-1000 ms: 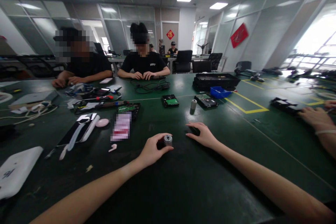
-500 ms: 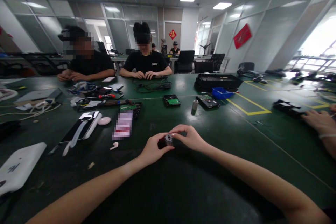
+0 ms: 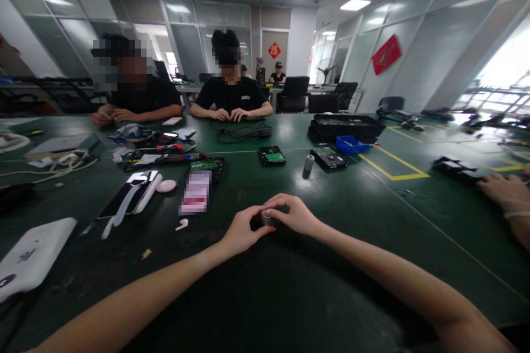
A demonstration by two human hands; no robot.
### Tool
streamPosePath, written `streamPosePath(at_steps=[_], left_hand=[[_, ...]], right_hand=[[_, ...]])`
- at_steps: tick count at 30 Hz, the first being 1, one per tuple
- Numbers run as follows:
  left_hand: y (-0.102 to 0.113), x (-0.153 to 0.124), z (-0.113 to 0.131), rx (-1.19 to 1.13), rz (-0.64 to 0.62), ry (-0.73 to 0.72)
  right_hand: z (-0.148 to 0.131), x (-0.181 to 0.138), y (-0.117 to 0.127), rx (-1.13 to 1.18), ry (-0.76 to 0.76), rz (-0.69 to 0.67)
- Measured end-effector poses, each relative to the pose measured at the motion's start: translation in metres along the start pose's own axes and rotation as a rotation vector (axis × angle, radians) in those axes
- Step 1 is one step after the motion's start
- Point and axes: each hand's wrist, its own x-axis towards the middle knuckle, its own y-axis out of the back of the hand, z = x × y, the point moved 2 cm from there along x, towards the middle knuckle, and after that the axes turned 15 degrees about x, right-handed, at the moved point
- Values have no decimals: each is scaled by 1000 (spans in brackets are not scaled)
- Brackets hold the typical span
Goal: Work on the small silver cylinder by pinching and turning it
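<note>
Between my two hands a small metal cylinder (image 3: 267, 219) stands upright just above or on the green table; I cannot tell which. My left hand (image 3: 244, 227) grips its side between thumb and fingers. The fingers of my right hand (image 3: 292, 214) are closed at its top and cover most of it, so whatever they pinch there is hidden. Farther off, a similar metal cylinder (image 3: 308, 162) stands beside a hard drive (image 3: 329, 158). Another hard drive (image 3: 272, 155) with a green board lies to its left.
On the left lie a phone (image 3: 195, 193), a white earbud (image 3: 181, 224), a pink case (image 3: 166, 185), a watch (image 3: 131, 193) and a white device (image 3: 35, 256). A blue bin (image 3: 351, 145) sits before a black tray (image 3: 345, 128). A co-worker's hand (image 3: 507, 190) is at the right.
My right fingers have come over the cylinder's top, which showed before and is now mostly covered. My left hand stays around it. The view has shifted slightly.
</note>
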Motion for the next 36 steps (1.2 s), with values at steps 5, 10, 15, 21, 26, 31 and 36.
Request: streamPosePath(at_steps=[5,10,15,21,26,31,36], left_hand=[[-1,1,1,-8,-12,-12],[-2,1,0,-27,-5,-8],[-2,0,0,-32,1,-24],[-2,-1,-2,8,11,-13],[-2,-1,-2,15,22,-29],[0,-1,0,9,-2,-30],[2,-2,1,10,-14,-25]], right_hand=[[4,-2,3,133,-35,150],[1,-5,1,338,-11,107],[2,-4,5,284,10,244],[-1,-4,-4,154,52,108],[-6,2,-2,161,62,147],[13,3,45,130,66,243],[57,-13,83,-55,-75,211]])
